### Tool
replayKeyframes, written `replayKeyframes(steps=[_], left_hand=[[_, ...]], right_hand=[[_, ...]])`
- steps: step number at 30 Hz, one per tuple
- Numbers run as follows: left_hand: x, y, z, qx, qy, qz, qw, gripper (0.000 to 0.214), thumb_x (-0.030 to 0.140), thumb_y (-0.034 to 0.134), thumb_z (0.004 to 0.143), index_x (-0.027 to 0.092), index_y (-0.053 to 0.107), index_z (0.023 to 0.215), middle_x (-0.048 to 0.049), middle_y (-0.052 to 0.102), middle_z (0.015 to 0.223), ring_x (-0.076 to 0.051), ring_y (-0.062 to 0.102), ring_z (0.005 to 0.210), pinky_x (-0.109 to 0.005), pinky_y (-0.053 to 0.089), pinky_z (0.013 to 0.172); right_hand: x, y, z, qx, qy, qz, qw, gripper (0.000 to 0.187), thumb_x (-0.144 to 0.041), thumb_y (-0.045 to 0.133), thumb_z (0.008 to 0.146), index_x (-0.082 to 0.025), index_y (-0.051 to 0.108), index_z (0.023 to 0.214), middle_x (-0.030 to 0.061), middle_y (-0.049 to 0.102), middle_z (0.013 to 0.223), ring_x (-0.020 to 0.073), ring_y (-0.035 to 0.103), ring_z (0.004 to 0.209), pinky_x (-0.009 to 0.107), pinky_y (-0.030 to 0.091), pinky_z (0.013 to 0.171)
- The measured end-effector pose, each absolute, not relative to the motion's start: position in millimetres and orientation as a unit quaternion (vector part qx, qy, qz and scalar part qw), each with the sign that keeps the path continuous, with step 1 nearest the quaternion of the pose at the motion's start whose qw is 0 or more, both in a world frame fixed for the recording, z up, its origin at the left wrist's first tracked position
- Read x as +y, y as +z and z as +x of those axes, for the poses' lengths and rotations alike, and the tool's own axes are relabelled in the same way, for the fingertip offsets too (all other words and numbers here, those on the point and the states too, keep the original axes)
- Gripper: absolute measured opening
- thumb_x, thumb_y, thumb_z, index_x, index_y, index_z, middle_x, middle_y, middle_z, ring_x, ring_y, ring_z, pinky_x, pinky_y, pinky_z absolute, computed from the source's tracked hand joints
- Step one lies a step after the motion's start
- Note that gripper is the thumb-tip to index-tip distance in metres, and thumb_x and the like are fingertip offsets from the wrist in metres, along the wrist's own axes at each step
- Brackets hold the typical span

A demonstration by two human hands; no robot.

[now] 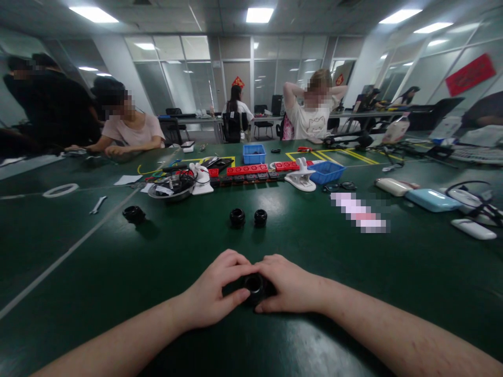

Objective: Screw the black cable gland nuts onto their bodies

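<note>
Near the front middle of the green table [165, 267], a black hollow round fitting [253, 284] stands with its opening facing up. My left hand [220, 288] curls around its left side, with the thumb touching the near rim. From the other side my right hand [286, 285] grips it, its thumb low at the front. The fingers of both hands meet behind the piece and partly hide it. Farther forward stand two similar pieces, a left black fitting [237, 218] and a right black fitting [260, 218]. Another black fitting [134, 214] lies tilted to the left.
A wrench [98, 204] and a white ring [61, 190] lie at left. Across the middle are a bowl of cables [171, 191], red power strips [247, 170], white clamps [302, 177] and blue baskets [253, 154]. Glasses [340, 186] and cases [432, 200] lie right. People sit beyond.
</note>
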State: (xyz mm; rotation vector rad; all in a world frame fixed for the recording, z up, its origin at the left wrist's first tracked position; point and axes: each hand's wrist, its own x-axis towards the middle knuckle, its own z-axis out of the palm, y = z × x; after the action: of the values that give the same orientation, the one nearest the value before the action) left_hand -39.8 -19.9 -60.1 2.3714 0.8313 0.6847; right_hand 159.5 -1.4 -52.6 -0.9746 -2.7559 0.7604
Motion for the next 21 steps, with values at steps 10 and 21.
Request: replayKeyframes(steps=[10,21], left_hand=[[-25,-74,-33,0.416,0.270,0.832,0.247,0.044,0.054,0.063,0.069,0.020,0.052,0.095,-0.0072,0.051,0.104,-0.026,0.045,0.102,-0.041,0.041,0.085],[-16,-69,-44,0.257,0.302,0.879,0.265,0.029,0.024,0.040,0.089,0.022,0.053,0.114,-0.0062,0.059,0.108,-0.022,0.046,0.106,-0.041,0.034,0.094]], right_hand=[[0,-56,160,-0.921,0.216,-0.319,0.058,0.039,-0.039,0.071,0.062,-0.013,0.058,0.088,0.0039,0.060,0.079,0.0165,0.053,0.071,0.027,0.039,0.066],[0,-54,160,-0.917,0.232,-0.319,0.059,0.047,-0.039,0.071,0.062,-0.013,0.058,0.098,0.0062,0.061,0.085,0.0194,0.055,0.078,0.031,0.040,0.072]])
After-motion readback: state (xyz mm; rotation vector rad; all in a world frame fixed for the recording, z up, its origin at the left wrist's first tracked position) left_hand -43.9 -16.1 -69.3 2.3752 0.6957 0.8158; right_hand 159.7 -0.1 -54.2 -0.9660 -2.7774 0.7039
